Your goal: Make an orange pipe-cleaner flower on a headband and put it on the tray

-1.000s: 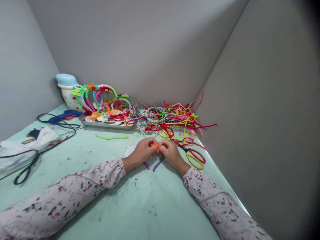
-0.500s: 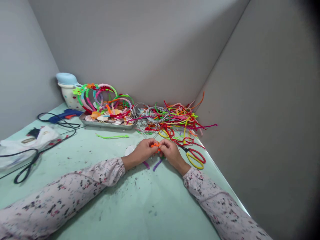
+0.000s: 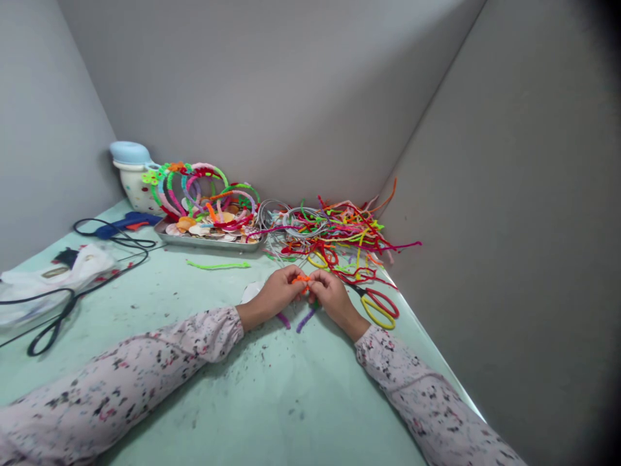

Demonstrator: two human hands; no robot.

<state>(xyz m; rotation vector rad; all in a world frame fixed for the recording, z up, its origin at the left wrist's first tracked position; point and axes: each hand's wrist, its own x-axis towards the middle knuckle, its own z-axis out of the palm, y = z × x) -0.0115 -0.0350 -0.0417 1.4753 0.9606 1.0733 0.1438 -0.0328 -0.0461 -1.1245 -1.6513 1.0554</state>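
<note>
Between my two hands is an orange pipe cleaner (image 3: 303, 280), bent into a small looped shape. My left hand (image 3: 280, 290) pinches its left side and my right hand (image 3: 331, 292) pinches its right side, the fingertips almost touching. Fingers hide part of the orange piece. Below them, a purple pipe cleaner end (image 3: 305, 320) and a magenta one (image 3: 284, 320) stick out over the table; what they join to is hidden. A white flat piece (image 3: 251, 292) lies partly behind my left wrist. Scissors with red and yellow handles (image 3: 380, 308) lie beside my right hand.
A metal tray (image 3: 211, 243) at the back holds pipe-cleaner-wrapped hoops and shells. Right of it lies a pile of coloured pipe cleaners (image 3: 349, 223). A green pipe cleaner (image 3: 218, 265) lies alone. At left are a blue glue gun (image 3: 121, 224), black cord (image 3: 72, 301), plastic bag (image 3: 87, 265) and lidded cup (image 3: 138, 184).
My fingers have shifted very slightly on the orange pipe cleaner, which has turned a little. Everything else stays where it was.
</note>
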